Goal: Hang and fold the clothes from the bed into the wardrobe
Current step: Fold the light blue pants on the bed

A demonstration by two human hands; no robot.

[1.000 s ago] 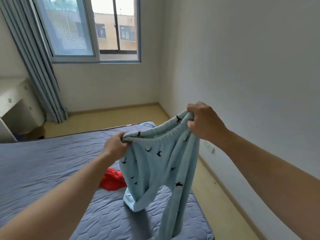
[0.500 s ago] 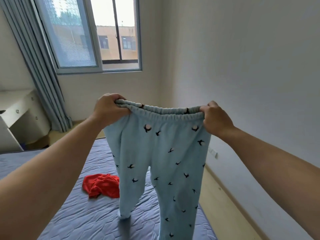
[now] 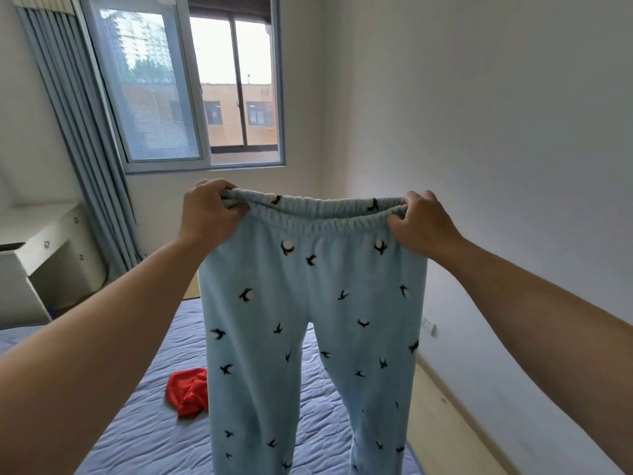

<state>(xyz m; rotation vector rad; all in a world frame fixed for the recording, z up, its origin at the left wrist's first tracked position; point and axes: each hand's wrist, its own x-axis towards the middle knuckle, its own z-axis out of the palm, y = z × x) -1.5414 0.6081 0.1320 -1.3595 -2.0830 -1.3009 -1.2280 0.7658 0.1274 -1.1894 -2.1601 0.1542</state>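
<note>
Head view of a bedroom: at far left a white worktop (image 3: 41, 231) with drawer knobs stands against the wall, beside a pleated grey-blue curtain (image 3: 78, 149) and a sliding window (image 3: 191, 97) facing an orange building. The person's left hand (image 3: 209, 214) holds one end of the waistband of a pair of pale blue fleece trousers (image 3: 308, 320), its fingers (image 3: 234, 204) curled over the gathered elastic and clamped on it. Below that arm, a crumpled red garment (image 3: 187, 394) lies on the grey-blue quilted bed (image 3: 144, 437), its right edge hidden behind one trouser leg. The trousers hang upright in the air above the bed, the waistband stretched level between both hands and both legs dropping straight out of the bottom of the frame. Small black birds, some set on white dots, are scattered across the fabric. The right hand (image 3: 424, 224) grips the other end of the waistband, its fingers (image 3: 399, 219) bent round the elastic. Farther right, a white wall socket (image 3: 430, 326) sits low on the plain white wall (image 3: 496, 132), above a strip of pale wooden floor (image 3: 442, 426) beside the bed.
</note>
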